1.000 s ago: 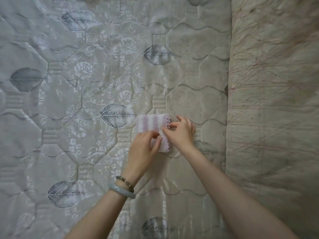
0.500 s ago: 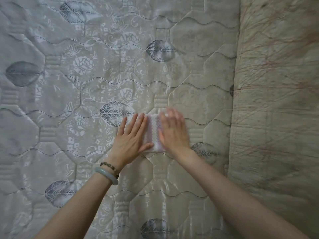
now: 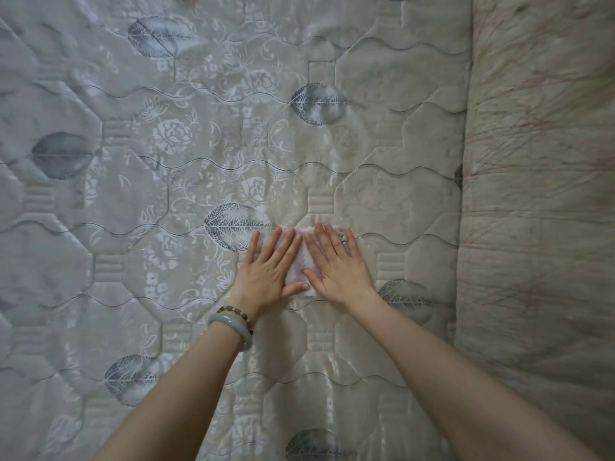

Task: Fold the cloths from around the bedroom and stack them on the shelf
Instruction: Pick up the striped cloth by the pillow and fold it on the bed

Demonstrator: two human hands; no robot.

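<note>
A small folded cloth point(image 3: 302, 268), white with pale purple stripes, lies flat on the quilted mattress point(image 3: 186, 154). My left hand point(image 3: 271, 274) presses its left half with straight fingers spread. My right hand point(image 3: 336, 266) lies flat on its right half, fingers straight too. Only a narrow strip of the cloth shows between the two hands, plus a bit of its far edge above the fingertips. The shelf is not in view.
The mattress, grey-beige with leaf and flower prints, fills most of the view. Along its right side runs a beige padded surface point(image 3: 539, 201) with thin reddish lines.
A second ago both hands were pinching the cloth's edges while folding it. They then flattened onto the folded cloth and now press it, slightly farther apart.
</note>
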